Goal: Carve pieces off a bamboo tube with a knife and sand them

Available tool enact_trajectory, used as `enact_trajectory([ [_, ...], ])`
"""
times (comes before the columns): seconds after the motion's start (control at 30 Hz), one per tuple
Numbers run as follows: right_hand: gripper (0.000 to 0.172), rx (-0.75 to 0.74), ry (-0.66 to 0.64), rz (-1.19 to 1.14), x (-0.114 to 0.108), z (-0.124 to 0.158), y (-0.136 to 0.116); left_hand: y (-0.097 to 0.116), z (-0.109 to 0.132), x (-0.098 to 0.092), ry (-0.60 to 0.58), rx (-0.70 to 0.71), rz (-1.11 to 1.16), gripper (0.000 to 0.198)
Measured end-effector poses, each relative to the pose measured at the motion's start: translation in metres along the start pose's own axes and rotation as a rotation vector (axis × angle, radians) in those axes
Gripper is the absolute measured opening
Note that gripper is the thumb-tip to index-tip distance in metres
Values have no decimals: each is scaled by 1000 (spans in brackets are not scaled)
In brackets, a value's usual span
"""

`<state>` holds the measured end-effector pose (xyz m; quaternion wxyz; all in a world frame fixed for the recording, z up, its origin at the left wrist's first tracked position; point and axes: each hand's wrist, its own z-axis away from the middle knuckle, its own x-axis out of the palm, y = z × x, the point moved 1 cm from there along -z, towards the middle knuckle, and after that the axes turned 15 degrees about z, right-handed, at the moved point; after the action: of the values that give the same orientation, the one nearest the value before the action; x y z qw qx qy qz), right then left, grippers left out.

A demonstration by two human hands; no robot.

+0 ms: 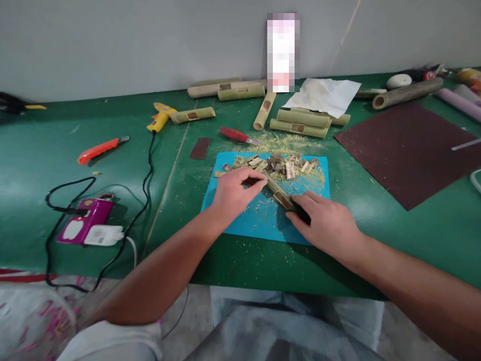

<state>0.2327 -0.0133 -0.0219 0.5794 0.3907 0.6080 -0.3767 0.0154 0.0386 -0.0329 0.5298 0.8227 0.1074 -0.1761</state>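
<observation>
Both hands have hold of one bamboo tube (277,189) with a rectangular window cut in its side, held aslant over a blue mat (248,220). My left hand (239,189) pinches the tube's far end between thumb and fingers. At the near end, my right hand (325,218) wraps its thumb and fingers round the tube, hiding that end. Behind the tube, a heap of bamboo chips (278,165) and shavings covers the mat's far part. A red-handled chisel (238,135) lies just past the mat, its blade among pale shavings.
Several cut bamboo tubes (300,125) lie at the back, near white paper (323,95) and an upright blurred-out panel (283,52). Dark brown sheet (409,155) lies right. Left are a yellow glue gun (160,118), orange utility knife (101,150) and purple power strip (84,220) with trailing cords.
</observation>
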Motion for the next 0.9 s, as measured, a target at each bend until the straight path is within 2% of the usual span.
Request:
enact_trajectory([
  [0.17,24,-10,-10,9,0,1,-1,-3,-1,-1,-50,150,-119,5],
  [0.27,25,-17,20,18,1,2,-1,-1,-2,-3,-54,163,-128,6],
  [0.5,22,-86,179,88,2,0,4,-2,-4,-6,-4,47,-51,9],
  [0.63,22,-60,265,128,-2,-2,10,-3,-3,-6,-2,-93,76,5],
  [0.73,21,-37,246,157,-2,-4,15,-1,-2,-5,-25,-144,115,5],
  [0.9,21,-19,165,204,3,-11,23,11,1,-9,-60,-105,147,10],
])
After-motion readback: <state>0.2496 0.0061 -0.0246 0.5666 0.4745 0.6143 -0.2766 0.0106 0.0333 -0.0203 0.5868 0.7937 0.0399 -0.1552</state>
